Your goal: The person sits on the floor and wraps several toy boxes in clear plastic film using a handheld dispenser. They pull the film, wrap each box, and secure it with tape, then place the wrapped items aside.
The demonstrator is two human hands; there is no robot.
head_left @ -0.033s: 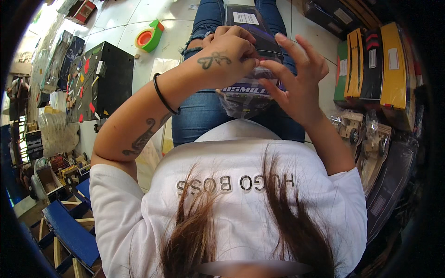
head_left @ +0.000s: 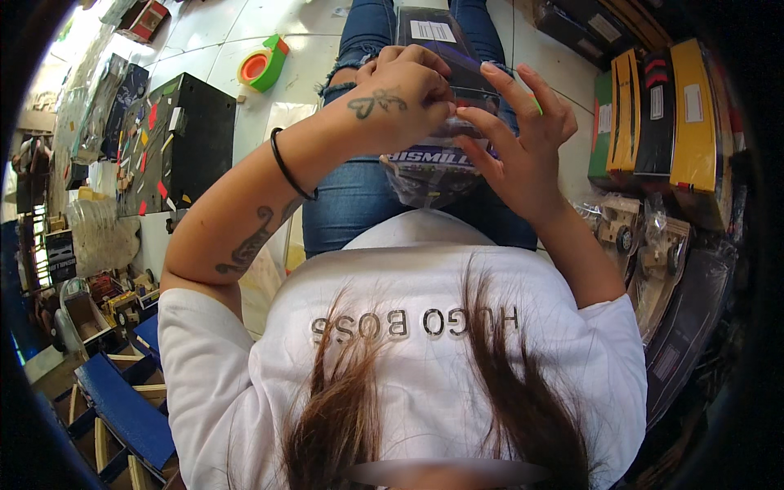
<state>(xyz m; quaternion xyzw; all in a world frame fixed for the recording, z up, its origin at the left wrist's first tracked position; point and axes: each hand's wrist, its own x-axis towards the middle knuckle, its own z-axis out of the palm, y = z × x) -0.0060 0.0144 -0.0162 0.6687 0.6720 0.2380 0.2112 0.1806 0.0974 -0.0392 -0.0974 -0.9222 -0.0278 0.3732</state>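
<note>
Right now your left hand (head_left: 404,88) is at the upper centre of the frame, back upward, its fingers curled over a dark package (head_left: 467,77) wrapped in clear plastic. Whether those fingers grip the wrapping or merely press on it, you can't tell from this angle. Your right hand (head_left: 529,126) is just beside it, to the right: the index fingertip meets the left thumb over the package, your right thumb stands apart below it, and the other fingers are raised and spread, clenched on nothing. A small bright green patch shows at those raised fingers; what it is can't be made out.

The package lies lengthwise on your jeans (head_left: 347,200), running from the top edge down to your lap, with a white label (head_left: 433,31) near its far end and a printed band nearer you. You wear a black wristband (head_left: 282,167) on the left arm and a white shirt (head_left: 425,376).

On the tiled floor (head_left: 302,57) in the upper left you have a green tape dispenser (head_left: 273,72) with an orange core; further left is a black box (head_left: 200,122) bearing coloured strips. At upper right, a yellow box (head_left: 692,126) stands among other boxes, above plastic-wrapped wooden toy vehicles (head_left: 660,253).
</note>
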